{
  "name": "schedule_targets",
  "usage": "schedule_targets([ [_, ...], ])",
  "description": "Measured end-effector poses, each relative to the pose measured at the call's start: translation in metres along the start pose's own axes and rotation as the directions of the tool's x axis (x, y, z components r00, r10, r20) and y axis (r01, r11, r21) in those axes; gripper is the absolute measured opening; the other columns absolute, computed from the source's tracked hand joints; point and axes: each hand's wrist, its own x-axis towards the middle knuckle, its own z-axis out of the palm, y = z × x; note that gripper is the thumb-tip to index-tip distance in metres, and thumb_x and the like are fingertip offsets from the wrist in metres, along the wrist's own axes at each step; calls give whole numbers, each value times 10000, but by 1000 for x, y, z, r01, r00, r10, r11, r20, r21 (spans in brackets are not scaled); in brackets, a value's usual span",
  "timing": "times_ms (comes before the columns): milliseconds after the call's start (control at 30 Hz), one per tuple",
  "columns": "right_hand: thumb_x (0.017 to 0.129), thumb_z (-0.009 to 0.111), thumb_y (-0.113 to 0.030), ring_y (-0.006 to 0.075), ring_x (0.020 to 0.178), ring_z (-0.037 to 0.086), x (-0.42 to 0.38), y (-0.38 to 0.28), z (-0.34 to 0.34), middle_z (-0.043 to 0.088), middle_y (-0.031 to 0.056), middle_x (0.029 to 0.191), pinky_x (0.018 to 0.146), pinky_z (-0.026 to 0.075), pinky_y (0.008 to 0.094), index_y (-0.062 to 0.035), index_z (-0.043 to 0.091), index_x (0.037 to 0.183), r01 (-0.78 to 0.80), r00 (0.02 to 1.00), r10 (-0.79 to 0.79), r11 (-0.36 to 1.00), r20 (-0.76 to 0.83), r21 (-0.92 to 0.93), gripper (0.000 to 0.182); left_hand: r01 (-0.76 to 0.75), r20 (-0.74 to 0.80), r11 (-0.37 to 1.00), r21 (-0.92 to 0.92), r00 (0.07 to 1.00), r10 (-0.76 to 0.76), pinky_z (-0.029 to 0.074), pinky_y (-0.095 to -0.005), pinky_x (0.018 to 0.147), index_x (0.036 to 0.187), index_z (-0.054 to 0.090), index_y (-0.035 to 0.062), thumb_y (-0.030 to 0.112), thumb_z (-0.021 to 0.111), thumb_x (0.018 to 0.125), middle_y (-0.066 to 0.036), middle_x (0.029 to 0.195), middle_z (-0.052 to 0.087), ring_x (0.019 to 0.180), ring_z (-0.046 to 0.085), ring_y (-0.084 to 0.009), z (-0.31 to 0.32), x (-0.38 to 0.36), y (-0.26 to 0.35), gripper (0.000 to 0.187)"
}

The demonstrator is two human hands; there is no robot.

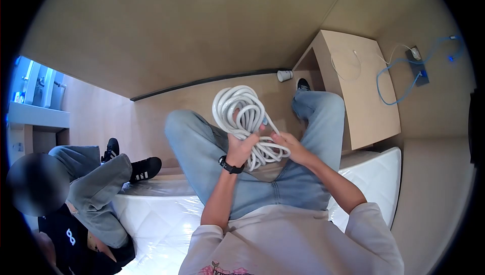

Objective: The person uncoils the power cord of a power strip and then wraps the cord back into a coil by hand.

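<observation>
A bundle of thick white cable [240, 106], wound in many loops, is held up between my knees. My left hand [242, 146], with a black watch [231, 165] on the wrist, is closed around the middle of the coil. Its fingers are partly hidden behind the loops. My right hand [290, 147] pinches a strand of the same cable at the coil's right side. Several looser loops hang below and between both hands. A small pale blue piece shows among the strands near the right edge of the bundle.
I sit on a plastic-wrapped mattress [159, 224]. Another person [96, 189] sits at the left. A wooden cabinet [358, 93] stands at the right, with a blue cable [379, 85] and a wall socket [418, 66]. A white cup [285, 75] lies by the wall.
</observation>
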Motion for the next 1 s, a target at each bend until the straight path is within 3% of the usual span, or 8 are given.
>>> schedule_targets([
  [200,977,396,-386,31,686,417,2,6,0,484,-61,795,575,355,178,-87,531,1085,-118,991,116,993,72,28,346,164,41,923,-349,986,-160,391,-371,989,1293,363,45,7,556,713,-166,1285,474,1118,503,-244,-3,3,-3,613],
  [367,973,360,-438,63,832,540,8,31,10,593,0,967,720,450,234,-51,559,1120,-126,989,138,968,-42,219,460,118,50,912,-392,993,-106,530,-312,764,1243,385,35,-31,518,731,-155,1143,544,870,602,-203,-12,7,-12,532],
  [467,983,326,-414,81,770,557,17,42,-7,598,17,870,704,461,256,-30,561,1008,-146,966,58,927,252,346,451,4,-104,918,-395,993,-49,487,-258,641,1159,485,2,-27,499,748,-85,1040,601,767,574,-138,-15,13,4,412],
  [567,969,386,-310,110,696,569,19,40,7,583,43,776,663,464,267,-34,531,960,15,959,50,974,280,-226,312,-57,-216,923,-381,976,-29,489,-279,656,1144,449,43,-12,525,736,-84,984,557,770,551,-146,-39,21,14,419],
  [633,936,462,-199,77,605,502,0,21,31,539,1,669,536,404,238,-53,520,1028,79,996,-55,920,75,-383,182,-79,-353,992,101,929,110,454,-258,642,1063,503,37,22,554,739,-29,884,546,754,520,-105,-48,26,20,328],
  [767,862,516,-50,113,640,537,-7,-13,50,565,34,746,585,439,249,-35,459,1190,147,987,-152,756,47,-637,333,45,-502,972,233,861,81,466,-297,564,1034,518,-20,76,599,706,-62,775,579,648,547,-138,-39,17,42,351],
  [800,862,516,-50,113,640,537,-2,-9,54,565,34,746,585,439,249,-35,459,1190,188,982,-159,753,103,-630,333,-85,-501,868,490,787,360,484,-317,610,1056,498,-34,87,607,705,-106,775,603,689,577,-161,-40,19,25,387],
  [1000,797,542,7,172,846,600,4,5,56,601,90,947,689,482,295,-14,406,1242,-185,982,186,982,43,-28,466,-346,-175,628,697,767,617,473,-373,781,1180,455,-1,163,681,601,-174,997,577,883,594,-313,-16,-10,5,643],
])
